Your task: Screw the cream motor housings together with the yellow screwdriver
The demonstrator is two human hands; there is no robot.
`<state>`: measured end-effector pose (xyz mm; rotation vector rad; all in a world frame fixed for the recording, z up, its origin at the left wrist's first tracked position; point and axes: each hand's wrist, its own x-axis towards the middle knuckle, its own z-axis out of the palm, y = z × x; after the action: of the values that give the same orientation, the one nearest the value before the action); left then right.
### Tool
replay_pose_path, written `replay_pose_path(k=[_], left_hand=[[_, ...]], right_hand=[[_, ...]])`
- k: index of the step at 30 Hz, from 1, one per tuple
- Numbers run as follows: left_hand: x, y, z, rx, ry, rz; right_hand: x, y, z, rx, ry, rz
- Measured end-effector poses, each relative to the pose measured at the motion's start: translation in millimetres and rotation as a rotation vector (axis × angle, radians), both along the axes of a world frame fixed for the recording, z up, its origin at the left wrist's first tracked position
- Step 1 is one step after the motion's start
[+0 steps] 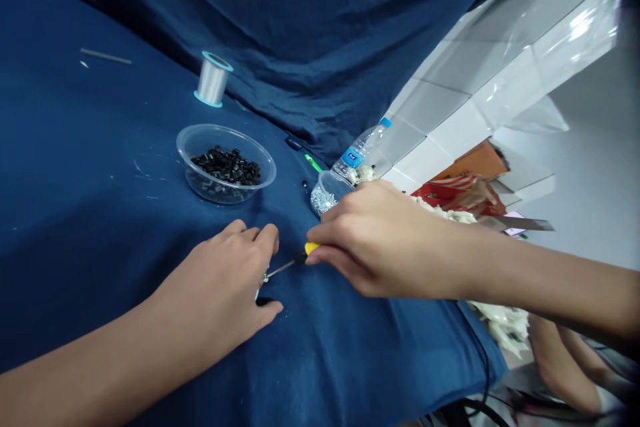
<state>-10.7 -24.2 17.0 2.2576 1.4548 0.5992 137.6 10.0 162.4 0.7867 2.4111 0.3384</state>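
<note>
My right hand (373,240) is closed round a small screwdriver with a yellow handle (311,248); its thin metal shaft (281,269) points left. The tip meets a tiny metal piece under the fingers of my left hand (227,283). That hand is curled down on the blue cloth (90,200), pinching the small piece, most of which is hidden. A clear bowl of black beads (226,165) stands just beyond my left hand. A small clear cup of silvery bits (325,193) sits right behind my right hand.
A spool of clear thread (213,79) stands farther back. A plastic water bottle (361,150) lies at the table's right edge, with a green pen (313,163) near it. White tiles, red packaging and pale scraps lie to the right; cables hang below.
</note>
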Motion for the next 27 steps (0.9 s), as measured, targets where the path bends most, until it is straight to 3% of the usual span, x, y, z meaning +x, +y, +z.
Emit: replay_pose_path(k=[3, 7, 13, 16, 22, 27], left_hand=[[-1, 1, -5.3, 0.019, 0.000, 0.005], [-1, 1, -6.3, 0.074, -0.001, 0.005], [-2, 0, -6.3, 0.081, -0.030, 0.030], [-2, -1, -8.3, 0.088, -0.045, 0.035], [-3, -2, -8.9, 0.124, -0.049, 0.023], [-6, -1, -7.3, 0.081, -0.035, 0.011]], right_hand=[[-5, 0, 6.3, -0.051, 0.022, -0.009], [-5, 0, 17.4, -0.173, 0.042, 0.143], [-5, 4, 13.4, -0.074, -0.105, 0.332], [-2, 4, 5.6, -0.035, -0.074, 0.285], [-3, -7, 0.5, 0.035, 0.072, 0.059], [-7, -8, 9.9, -0.158, 0.062, 0.015]])
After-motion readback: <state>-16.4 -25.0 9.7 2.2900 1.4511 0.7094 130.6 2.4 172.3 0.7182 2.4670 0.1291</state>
